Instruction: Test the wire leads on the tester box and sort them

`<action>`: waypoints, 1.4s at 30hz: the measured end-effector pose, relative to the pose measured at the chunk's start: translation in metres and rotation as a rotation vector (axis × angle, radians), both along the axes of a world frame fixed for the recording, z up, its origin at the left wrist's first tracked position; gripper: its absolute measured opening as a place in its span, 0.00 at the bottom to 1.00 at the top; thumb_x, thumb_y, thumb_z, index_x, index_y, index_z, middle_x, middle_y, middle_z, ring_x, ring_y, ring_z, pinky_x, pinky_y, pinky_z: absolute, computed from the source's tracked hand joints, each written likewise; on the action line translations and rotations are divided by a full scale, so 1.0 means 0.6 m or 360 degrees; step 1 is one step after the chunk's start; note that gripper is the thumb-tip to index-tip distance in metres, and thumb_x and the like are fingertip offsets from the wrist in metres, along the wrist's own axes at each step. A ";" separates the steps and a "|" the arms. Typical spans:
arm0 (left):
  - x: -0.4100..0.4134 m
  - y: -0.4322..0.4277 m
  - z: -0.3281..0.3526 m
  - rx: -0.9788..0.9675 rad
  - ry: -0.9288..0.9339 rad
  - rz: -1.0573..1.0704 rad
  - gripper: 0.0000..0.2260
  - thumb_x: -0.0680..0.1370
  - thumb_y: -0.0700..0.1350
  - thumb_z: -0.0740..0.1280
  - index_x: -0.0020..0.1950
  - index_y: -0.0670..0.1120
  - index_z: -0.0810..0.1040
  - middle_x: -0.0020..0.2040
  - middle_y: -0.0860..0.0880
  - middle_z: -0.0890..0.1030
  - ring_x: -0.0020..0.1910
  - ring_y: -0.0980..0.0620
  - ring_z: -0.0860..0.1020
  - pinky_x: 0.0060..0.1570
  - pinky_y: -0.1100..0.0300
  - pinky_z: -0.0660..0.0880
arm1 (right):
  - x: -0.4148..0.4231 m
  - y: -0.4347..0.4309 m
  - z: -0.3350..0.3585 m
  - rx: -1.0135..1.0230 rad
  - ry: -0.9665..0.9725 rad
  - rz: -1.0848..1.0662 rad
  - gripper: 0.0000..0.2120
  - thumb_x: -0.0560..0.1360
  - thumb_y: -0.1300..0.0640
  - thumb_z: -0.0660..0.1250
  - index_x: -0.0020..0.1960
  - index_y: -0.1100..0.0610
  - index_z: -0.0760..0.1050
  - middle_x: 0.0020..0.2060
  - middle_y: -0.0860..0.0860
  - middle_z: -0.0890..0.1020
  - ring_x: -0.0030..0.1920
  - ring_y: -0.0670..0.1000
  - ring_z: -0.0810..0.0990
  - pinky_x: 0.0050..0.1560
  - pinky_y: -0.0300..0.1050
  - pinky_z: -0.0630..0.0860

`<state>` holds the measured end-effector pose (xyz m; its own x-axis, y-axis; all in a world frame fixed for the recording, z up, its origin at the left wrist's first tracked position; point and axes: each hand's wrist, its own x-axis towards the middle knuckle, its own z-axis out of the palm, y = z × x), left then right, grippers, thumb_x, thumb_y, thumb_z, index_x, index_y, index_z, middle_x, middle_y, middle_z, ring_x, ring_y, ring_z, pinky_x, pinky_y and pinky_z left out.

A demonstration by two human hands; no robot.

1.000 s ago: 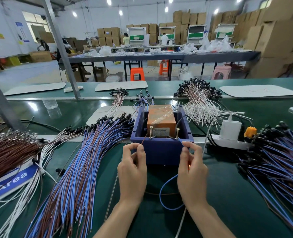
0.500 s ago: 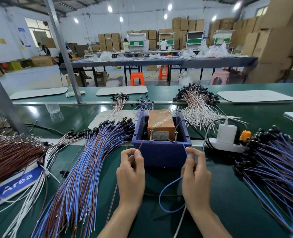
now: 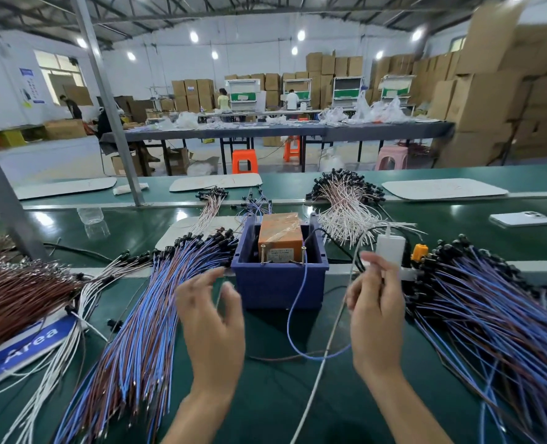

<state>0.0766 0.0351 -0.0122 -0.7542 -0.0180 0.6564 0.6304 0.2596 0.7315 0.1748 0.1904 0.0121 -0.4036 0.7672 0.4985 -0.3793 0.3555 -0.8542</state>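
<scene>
A blue tester box [image 3: 278,285] stands in the middle of the green bench, with an orange unit [image 3: 281,232] and two upright metal pins inside. One blue wire lead [image 3: 293,315] hangs from the right pin, loops over the bench and runs in under my right hand [image 3: 374,315], whose curled fingers hold it right of the box. My left hand [image 3: 214,318] hovers left of the box, fingers spread and holding nothing, beside a big pile of blue and brown leads [image 3: 144,331]. A second pile of blue leads [image 3: 490,315] lies on the right.
Brown leads [image 3: 15,296] are heaped at far left, white leads [image 3: 345,213] behind the box. A white charger [image 3: 390,248] on a power strip sits just beyond my right hand. A phone [image 3: 522,218] lies at back right, and a slanted metal post [image 3: 6,203] rises at left.
Both hands have left the pins. My left hand let go of its wire end and swung left toward the pile. My right hand moved right with the lead.
</scene>
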 end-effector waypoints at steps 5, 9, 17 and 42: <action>0.097 0.065 0.131 -0.0612 0.0296 -0.0881 0.10 0.81 0.50 0.65 0.62 0.53 0.75 0.49 0.59 0.76 0.46 0.60 0.75 0.48 0.63 0.74 | 0.027 0.000 0.133 0.0290 0.0240 0.0038 0.10 0.87 0.56 0.52 0.58 0.49 0.72 0.28 0.49 0.75 0.28 0.47 0.73 0.33 0.40 0.71; 0.141 0.110 0.209 -0.0660 0.0378 -0.1114 0.18 0.79 0.40 0.68 0.68 0.45 0.71 0.50 0.53 0.79 0.41 0.56 0.77 0.43 0.55 0.75 | 0.060 0.002 0.215 0.0554 0.0401 -0.0035 0.10 0.86 0.59 0.52 0.60 0.55 0.72 0.30 0.48 0.77 0.30 0.44 0.76 0.35 0.36 0.72; 0.209 0.176 0.277 -0.0379 0.0548 -0.1344 0.07 0.79 0.39 0.66 0.49 0.51 0.75 0.40 0.58 0.78 0.36 0.59 0.75 0.37 0.66 0.71 | 0.153 0.041 0.279 0.0525 0.0376 0.0042 0.13 0.85 0.47 0.54 0.63 0.50 0.71 0.46 0.48 0.86 0.48 0.48 0.84 0.52 0.47 0.79; 0.133 0.388 0.231 0.0359 -0.1042 -0.1486 0.08 0.83 0.44 0.64 0.50 0.42 0.79 0.42 0.50 0.83 0.28 0.58 0.78 0.28 0.65 0.74 | 0.324 0.270 0.131 0.0800 -0.1239 -0.0491 0.10 0.82 0.43 0.60 0.46 0.43 0.78 0.27 0.50 0.77 0.28 0.47 0.73 0.31 0.48 0.68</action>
<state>0.1567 0.2681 0.1261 -0.7298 0.6571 0.1888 -0.0079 -0.2843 0.9587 0.3691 0.3524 0.0906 -0.5756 0.6652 0.4757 0.3975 0.7359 -0.5481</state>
